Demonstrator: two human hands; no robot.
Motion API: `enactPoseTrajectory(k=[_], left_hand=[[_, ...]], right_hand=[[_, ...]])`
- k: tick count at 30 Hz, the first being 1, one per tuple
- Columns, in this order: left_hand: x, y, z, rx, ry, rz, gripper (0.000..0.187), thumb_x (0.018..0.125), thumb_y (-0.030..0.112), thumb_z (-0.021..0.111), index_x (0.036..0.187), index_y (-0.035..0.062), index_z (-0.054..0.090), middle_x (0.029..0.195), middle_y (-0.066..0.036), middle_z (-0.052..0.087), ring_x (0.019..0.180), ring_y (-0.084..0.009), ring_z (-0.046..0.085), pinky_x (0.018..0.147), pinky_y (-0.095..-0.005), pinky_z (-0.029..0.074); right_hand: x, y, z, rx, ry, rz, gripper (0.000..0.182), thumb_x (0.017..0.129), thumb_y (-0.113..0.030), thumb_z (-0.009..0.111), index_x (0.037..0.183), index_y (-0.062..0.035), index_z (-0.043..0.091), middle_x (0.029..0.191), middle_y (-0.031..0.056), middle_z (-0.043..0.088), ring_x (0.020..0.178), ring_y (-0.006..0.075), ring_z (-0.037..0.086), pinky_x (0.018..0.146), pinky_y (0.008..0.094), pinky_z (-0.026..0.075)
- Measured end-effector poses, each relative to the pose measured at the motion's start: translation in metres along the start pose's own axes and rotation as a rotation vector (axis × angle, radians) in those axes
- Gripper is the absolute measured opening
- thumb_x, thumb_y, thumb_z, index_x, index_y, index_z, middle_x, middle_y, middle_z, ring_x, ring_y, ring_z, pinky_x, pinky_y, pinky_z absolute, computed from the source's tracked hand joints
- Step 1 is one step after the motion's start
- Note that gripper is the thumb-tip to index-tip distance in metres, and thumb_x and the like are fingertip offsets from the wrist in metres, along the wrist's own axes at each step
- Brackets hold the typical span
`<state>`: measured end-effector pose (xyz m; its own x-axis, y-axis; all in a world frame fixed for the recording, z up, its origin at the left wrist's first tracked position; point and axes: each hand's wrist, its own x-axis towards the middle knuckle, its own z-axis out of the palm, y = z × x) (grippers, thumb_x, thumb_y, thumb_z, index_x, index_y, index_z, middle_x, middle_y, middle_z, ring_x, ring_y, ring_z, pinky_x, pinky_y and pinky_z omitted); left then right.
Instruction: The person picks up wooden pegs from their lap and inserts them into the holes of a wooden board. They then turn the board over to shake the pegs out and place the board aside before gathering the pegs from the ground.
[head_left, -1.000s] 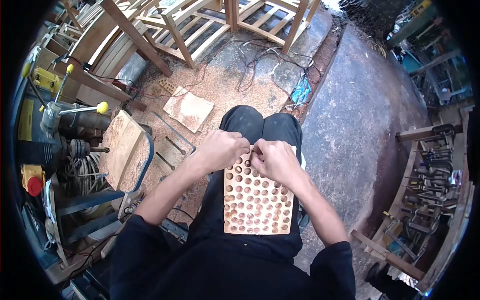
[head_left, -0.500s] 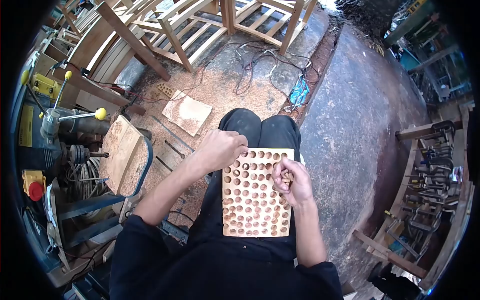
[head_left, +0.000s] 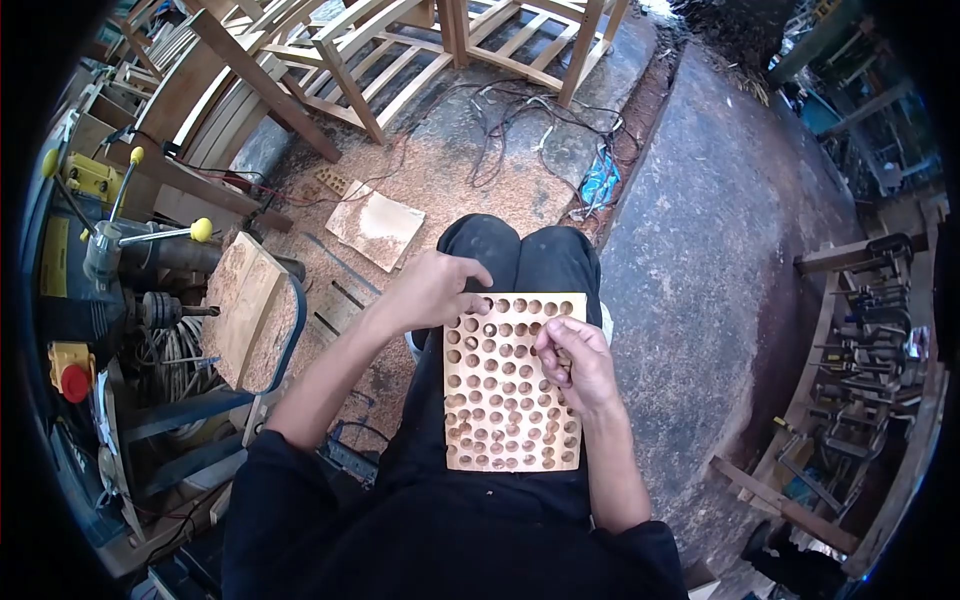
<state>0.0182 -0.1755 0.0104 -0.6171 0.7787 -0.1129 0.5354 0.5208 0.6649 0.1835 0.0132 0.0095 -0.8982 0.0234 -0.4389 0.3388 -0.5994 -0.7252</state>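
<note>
A pale wooden board (head_left: 511, 392) drilled with rows of round holes lies across my thighs. Over its far left corner is my left hand (head_left: 438, 288), thumb and index finger apart and nothing visible between them. The thumb is close to a hole in the top row. A few holes near that corner look different inside, but I cannot make out what is in them. My right hand (head_left: 582, 368) is curled above the board's right side. Its fingers are wrapped round small wooden pieces, which are mostly hidden now.
To the left stands a drill press (head_left: 105, 250) with yellow-knobbed handles and a sawdust-covered table (head_left: 250, 315). A flat wooden board (head_left: 376, 228) lies in sawdust ahead. Wooden frames (head_left: 380, 75) and tangled cables (head_left: 500, 125) are beyond. Clamps (head_left: 860, 370) hang on a rack at right.
My left thumb and index finger have parted from a pinch at the board's far left corner. My right fingers have turned and closed more, covering the wooden pieces seen before.
</note>
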Motion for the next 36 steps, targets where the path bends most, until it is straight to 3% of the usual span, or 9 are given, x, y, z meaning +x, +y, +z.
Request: enactPoseTrajectory(k=[3,7,10,15,18,19,24,31,36], left_hand=[[0.015,0.011,-0.013,-0.229,-0.140,-0.336,0.025,0.072,0.017,0.085,0.090,0.0035,0.074,0.058,0.004,0.053,0.052,-0.0070,0.045,0.048,-0.0269,0.035],[0.015,0.000,0.000,-0.195,-0.173,-0.139,0.018,0.077,0.019,0.081,0.085,0.0056,0.073,0.060,0.002,0.058,0.055,-0.0084,0.054,0.048,-0.0284,0.041],[0.005,-0.003,0.013,0.317,0.123,0.465,0.012,0.080,0.018,0.077,0.079,0.0079,0.070,0.059,0.001,0.054,0.056,-0.0137,0.060,0.049,-0.0304,0.047],[-0.008,-0.014,0.023,0.373,0.288,0.624,0.021,0.070,0.014,0.074,0.088,0.0099,0.064,0.062,0.002,0.045,0.056,-0.0132,0.057,0.047,-0.0290,0.048],[-0.012,-0.016,0.024,0.419,0.272,0.630,0.018,0.074,0.014,0.074,0.089,0.0090,0.064,0.064,0.002,0.051,0.058,-0.0133,0.059,0.049,-0.0291,0.050],[-0.012,-0.017,0.026,0.404,0.274,0.622,0.017,0.076,0.015,0.073,0.089,0.0086,0.064,0.066,0.002,0.053,0.058,-0.0136,0.059,0.049,-0.0294,0.050],[-0.013,-0.013,0.026,0.341,0.222,0.559,0.014,0.089,0.018,0.067,0.089,0.0057,0.061,0.074,-0.002,0.063,0.061,-0.0111,0.063,0.051,-0.0286,0.050],[-0.046,-0.018,0.012,-1.342,0.410,-0.062,0.017,0.103,0.024,0.050,0.102,0.0075,0.055,0.063,0.004,0.045,0.046,-0.0036,0.036,0.039,-0.0180,0.025],[-0.067,-0.022,0.021,-1.734,0.439,-0.055,0.021,0.102,0.022,0.043,0.106,0.0037,0.053,0.075,-0.005,0.053,0.047,-0.0063,0.041,0.038,-0.0180,0.028]], right_hand=[[0.001,0.002,0.004,-0.024,-0.009,-0.027,0.029,0.101,-0.022,0.052,0.083,-0.0022,0.063,0.060,-0.0027,0.050,0.046,0.0017,0.037,0.041,0.0165,0.028],[-0.003,0.006,0.004,-0.062,0.013,-0.015,0.029,0.101,-0.023,0.053,0.083,-0.0026,0.063,0.059,-0.0035,0.049,0.047,0.0019,0.036,0.042,0.0167,0.028],[-0.007,0.011,0.003,-0.033,0.028,-0.019,0.029,0.101,-0.024,0.054,0.083,-0.0028,0.063,0.059,-0.0042,0.048,0.047,0.0019,0.036,0.042,0.0170,0.027],[-0.007,0.014,0.006,-0.093,0.027,-0.104,0.023,0.099,-0.019,0.057,0.091,-0.0005,0.066,0.061,-0.0028,0.053,0.049,0.0019,0.041,0.042,0.0173,0.031],[0.002,0.018,0.026,-0.596,0.128,-0.488,0.017,0.097,-0.013,0.059,0.099,0.0011,0.068,0.067,-0.0011,0.060,0.053,0.0039,0.051,0.047,0.0193,0.039],[-0.002,0.011,0.032,-0.592,0.130,-0.372,0.014,0.095,-0.009,0.062,0.101,0.0013,0.069,0.070,0.0017,0.065,0.058,0.0051,0.058,0.051,0.0222,0.046],[0.015,0.015,0.039,-1.375,0.047,-0.672,0.014,0.079,-0.006,0.067,0.092,-0.0008,0.069,0.073,0.0134,0.066,0.061,0.0268,0.067,0.054,0.0362,0.053],[0.020,0.016,0.039,-1.573,-0.014,-0.760,0.014,0.073,-0.001,0.061,0.085,-0.0057,0.067,0.069,0.0104,0.060,0.060,0.0282,0.065,0.053,0.0393,0.052],[0.020,0.014,0.039,-1.634,-0.105,-0.722,0.011,0.073,-0.002,0.062,0.083,-0.0041,0.066,0.069,0.0128,0.062,0.059,0.0287,0.065,0.053,0.0395,0.052]])
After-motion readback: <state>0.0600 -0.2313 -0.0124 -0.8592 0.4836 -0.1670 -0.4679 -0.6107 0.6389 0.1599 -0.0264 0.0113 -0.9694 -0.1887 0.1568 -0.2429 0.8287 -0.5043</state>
